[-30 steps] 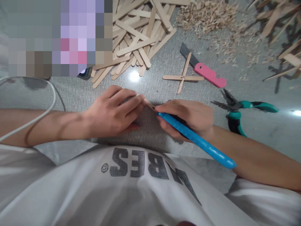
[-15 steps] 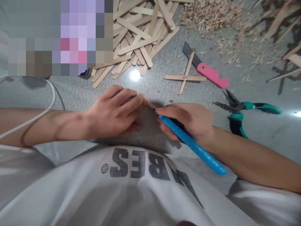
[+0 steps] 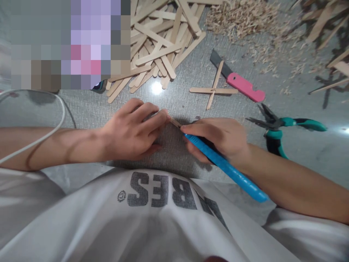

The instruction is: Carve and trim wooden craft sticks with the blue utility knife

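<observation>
My left hand (image 3: 139, 127) is closed, its fingertips pinching a wooden craft stick (image 3: 174, 122) that points toward the other hand. My right hand (image 3: 218, 138) grips a blue-handled utility knife (image 3: 226, 168), with the thumb close to the stick's near end. The knife's blade is mostly hidden by the fingers and the stick, so its exact contact cannot be made out. Just beyond my hands, two craft sticks form a cross (image 3: 213, 90) on the table, one arm of it lying over the blade of a pink-handled folding knife (image 3: 245, 86).
Behind lies a heap of craft sticks (image 3: 160, 47), with a pile of wood shavings (image 3: 242, 18) to its right. Green-and-black pliers (image 3: 275, 123) rest open beside my right wrist. More wooden pieces (image 3: 324, 22) stand at the far right. A white cable (image 3: 63, 109) crosses my left forearm.
The far end of the blue knife handle has swung slightly to the right. Both hands keep nearly the same place and the same hold.
</observation>
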A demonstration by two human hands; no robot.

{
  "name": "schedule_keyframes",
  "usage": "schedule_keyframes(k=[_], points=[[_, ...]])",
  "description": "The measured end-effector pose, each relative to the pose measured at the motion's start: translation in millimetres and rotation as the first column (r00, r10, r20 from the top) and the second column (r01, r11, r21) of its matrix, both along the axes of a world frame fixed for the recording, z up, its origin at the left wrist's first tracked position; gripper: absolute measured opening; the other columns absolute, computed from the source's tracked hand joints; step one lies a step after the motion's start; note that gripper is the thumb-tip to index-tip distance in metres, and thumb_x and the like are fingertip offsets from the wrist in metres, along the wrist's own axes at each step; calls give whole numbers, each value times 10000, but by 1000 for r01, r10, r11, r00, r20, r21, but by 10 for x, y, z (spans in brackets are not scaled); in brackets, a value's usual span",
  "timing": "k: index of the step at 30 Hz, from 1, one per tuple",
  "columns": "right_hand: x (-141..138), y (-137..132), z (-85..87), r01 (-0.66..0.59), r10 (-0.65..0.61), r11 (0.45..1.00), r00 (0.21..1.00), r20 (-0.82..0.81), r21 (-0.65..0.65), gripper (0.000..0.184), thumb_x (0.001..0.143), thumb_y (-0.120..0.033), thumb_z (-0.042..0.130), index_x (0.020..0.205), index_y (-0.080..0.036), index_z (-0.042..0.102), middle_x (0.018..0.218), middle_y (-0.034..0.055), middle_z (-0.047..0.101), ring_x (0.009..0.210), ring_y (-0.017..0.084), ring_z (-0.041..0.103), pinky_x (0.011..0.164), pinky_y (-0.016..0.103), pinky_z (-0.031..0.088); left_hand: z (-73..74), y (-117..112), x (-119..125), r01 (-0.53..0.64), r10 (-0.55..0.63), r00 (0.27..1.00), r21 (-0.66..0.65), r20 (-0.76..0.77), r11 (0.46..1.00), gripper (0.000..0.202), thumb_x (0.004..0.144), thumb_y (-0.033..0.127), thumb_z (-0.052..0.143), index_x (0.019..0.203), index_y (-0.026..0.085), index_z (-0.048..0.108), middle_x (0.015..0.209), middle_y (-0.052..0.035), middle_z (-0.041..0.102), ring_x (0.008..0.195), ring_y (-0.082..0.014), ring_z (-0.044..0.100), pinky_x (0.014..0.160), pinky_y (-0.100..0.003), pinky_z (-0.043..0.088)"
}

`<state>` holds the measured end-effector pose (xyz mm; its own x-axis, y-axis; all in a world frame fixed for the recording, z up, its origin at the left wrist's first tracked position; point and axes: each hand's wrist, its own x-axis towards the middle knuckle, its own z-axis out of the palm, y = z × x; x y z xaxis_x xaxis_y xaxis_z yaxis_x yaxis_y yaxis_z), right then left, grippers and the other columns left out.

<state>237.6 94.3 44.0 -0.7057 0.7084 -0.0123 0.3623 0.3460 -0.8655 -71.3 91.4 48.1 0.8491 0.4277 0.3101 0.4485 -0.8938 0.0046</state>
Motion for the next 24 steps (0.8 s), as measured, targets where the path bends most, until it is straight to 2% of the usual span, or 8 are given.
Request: schedule_keyframes(k=[4, 6, 10, 15, 18, 21, 24], points=[[-49, 42, -25, -29, 17, 978, 998, -61, -205, 683, 1309, -480, 387, 713, -280, 653, 502, -38, 628, 506, 149, 697, 607, 298, 622, -5, 6, -2, 6, -6, 1000, -8, -8, 1000, 396, 1161, 512, 669, 1113, 138, 790, 1342, -147, 839, 1192, -330, 765, 880, -478, 658], [-66, 50, 1, -27, 6, 968, 996, -84, -250, 710, 1312, -443, 388, 654, -275, 593, 481, -40, 604, 484, 137, 675, 607, 283, 623, -11, 3, -7, 1, -2, 999, -24, -36, 1000, 382, 1171, 499, 656, 1102, 148, 792, 1349, -142, 830, 1209, -323, 765, 888, -474, 659], [-48, 32, 55, -26, 5, 984, 992, -125, -174, 583, 1294, -394, 456, 747, -273, 618, 549, -55, 650, 516, 134, 670, 613, 281, 607, -29, 3, -8, -21, 20, 999, -27, -39, 999, 410, 1198, 498, 588, 1136, 161, 814, 1323, -130, 816, 1206, -304, 760, 877, -476, 649], [33, -12, 5, -26, 24, 1000, 991, -128, -13, 223, 1240, -282, 552, 1136, -311, 747, 648, -83, 718, 540, 145, 672, 601, 315, 565, -26, 18, -2, 5, -5, 1000, -4, 11, 1000, 387, 1173, 507, 626, 1096, 173, 804, 1310, -117, 823, 1171, -290, 748, 850, -452, 629], [54, -22, 9, -7, 11, 1000, 988, -156, 24, 193, 1226, -214, 581, 1267, -332, 729, 655, -111, 708, 495, 118, 627, 565, 293, 525, -17, 24, -6, 8, -8, 1000, -28, 3, 1000, 352, 1176, 482, 638, 1091, 169, 776, 1337, -120, 811, 1191, -303, 737, 854, -467, 613], [39, -7, 58, -23, 20, 1000, 985, -174, -12, 193, 1244, -246, 558, 1185, -302, 733, 629, -102, 692, 485, 117, 613, 571, 292, 519, -10, 29, -12, 28, -28, 999, -27, 20, 999, 354, 1170, 473, 662, 1087, 145, 768, 1323, -139, 799, 1177, -300, 725, 840, -465, 592], [27, 10, 81, -40, 26, 991, 994, -109, -128, 339, 1262, -349, 530, 1002, -273, 733, 587, -69, 662, 468, 127, 584, 553, 306, 497, -4, 25, -14, 24, -24, 1000, -14, 7, 1000, 389, 1187, 486, 622, 1123, 141, 789, 1317, -129, 808, 1180, -287, 721, 865, -455, 596]])
